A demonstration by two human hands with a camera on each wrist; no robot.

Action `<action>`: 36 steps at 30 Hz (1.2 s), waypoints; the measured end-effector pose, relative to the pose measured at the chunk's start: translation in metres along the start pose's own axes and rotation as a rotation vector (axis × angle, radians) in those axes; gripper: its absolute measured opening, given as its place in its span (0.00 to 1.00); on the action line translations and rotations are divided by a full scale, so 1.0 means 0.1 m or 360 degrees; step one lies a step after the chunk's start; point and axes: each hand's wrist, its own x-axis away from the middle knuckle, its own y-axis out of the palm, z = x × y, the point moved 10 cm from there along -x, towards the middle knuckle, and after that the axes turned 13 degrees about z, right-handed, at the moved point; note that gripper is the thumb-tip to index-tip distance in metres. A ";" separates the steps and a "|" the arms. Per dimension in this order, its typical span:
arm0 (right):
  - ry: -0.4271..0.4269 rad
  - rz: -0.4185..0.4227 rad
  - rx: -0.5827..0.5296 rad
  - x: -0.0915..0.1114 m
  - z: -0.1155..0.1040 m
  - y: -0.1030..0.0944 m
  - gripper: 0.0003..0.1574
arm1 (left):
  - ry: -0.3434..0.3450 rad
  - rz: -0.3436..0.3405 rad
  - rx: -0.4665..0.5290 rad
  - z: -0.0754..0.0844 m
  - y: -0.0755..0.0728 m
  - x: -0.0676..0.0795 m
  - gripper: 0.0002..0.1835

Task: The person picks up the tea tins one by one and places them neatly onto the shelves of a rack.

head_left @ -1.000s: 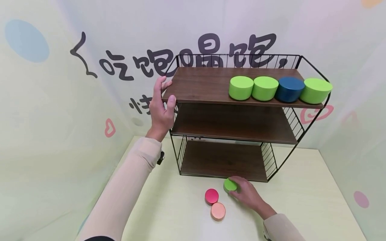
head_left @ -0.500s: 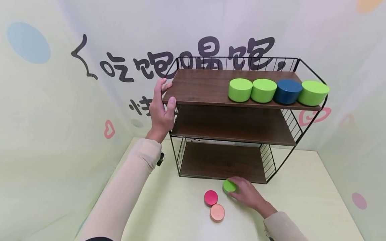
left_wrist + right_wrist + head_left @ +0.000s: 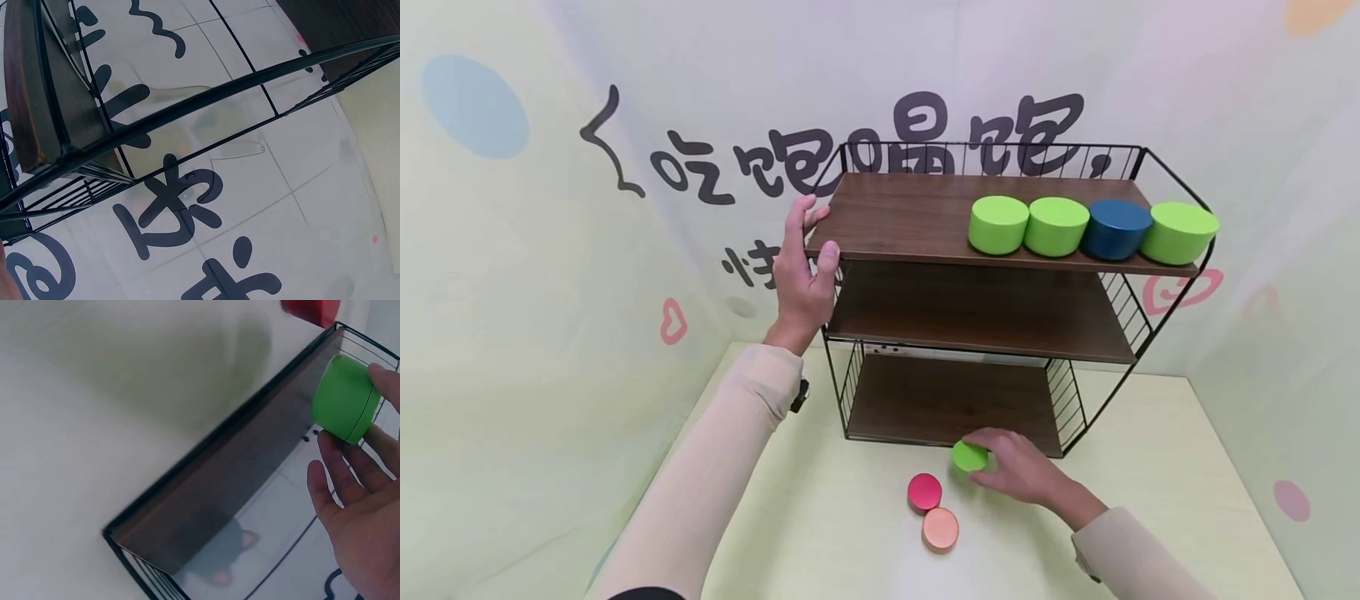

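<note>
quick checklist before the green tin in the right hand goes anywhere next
1. Right hand grips the small green tin: ok; the fingers curl round it in the wrist view.
2. Tin off the table: cannot tell.
3. Left hand holds the shelf rack at its top left corner: ok.
4. Free room on the top shelf left of the four tins: ok.
5. Red tin and orange tin apart from the right hand: ok.
</note>
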 end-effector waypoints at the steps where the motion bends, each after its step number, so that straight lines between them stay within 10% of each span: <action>1: -0.0010 -0.0012 -0.0004 -0.01 -0.03 -0.02 0.30 | 0.0000 -0.0001 0.0002 0.00 0.00 0.00 0.30; 36: -0.0432 0.0141 -0.0005 -0.54 -1.04 -1.17 0.30 | 0.0001 0.0000 -0.0001 0.01 0.00 -0.01 0.30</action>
